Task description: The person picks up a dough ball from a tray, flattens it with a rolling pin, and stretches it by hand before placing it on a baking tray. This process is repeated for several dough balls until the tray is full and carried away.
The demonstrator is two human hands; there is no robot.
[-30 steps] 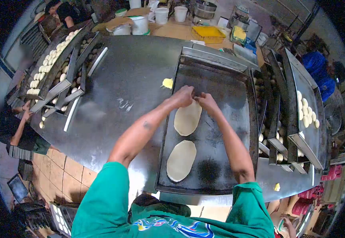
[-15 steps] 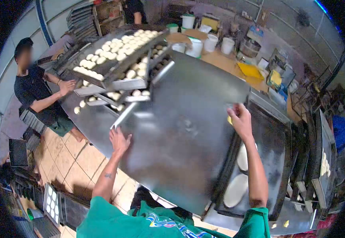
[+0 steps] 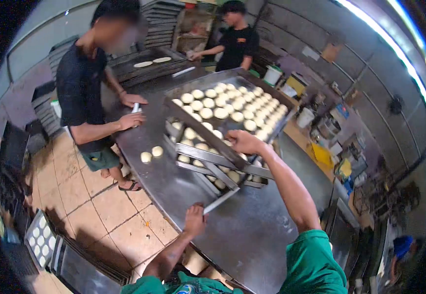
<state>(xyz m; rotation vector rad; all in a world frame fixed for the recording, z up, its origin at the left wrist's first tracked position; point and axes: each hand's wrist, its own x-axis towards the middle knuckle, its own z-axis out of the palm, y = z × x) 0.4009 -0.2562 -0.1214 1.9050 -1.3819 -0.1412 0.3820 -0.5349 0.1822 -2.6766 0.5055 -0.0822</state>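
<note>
My left hand (image 3: 195, 221) is low over the metal table, its fingers curled at the near end of a white rolling pin (image 3: 219, 200). My right hand (image 3: 246, 142) reaches over the near corner of the top dough tray (image 3: 205, 133), fingers pinched at a pale dough ball (image 3: 227, 142) that they partly cover. Rows of round dough balls fill this dark tray. Under it, more trays (image 3: 208, 158) of dough balls are stacked at crossed angles. Two loose dough balls (image 3: 151, 154) lie on the table left of the stack.
Across the metal table (image 3: 252, 225), a co-worker (image 3: 83, 88) at the left rests both hands by a white rod. Another person (image 3: 237, 44) stands at the far end near a tray with long dough pieces (image 3: 152, 62). Buckets (image 3: 305, 117) and a yellow tray (image 3: 322, 156) line the right side.
My view has turned left toward the tray stack. My right hand has gone from the flat dough tray at the right to the dough balls. My left hand's fingers have curled in.
</note>
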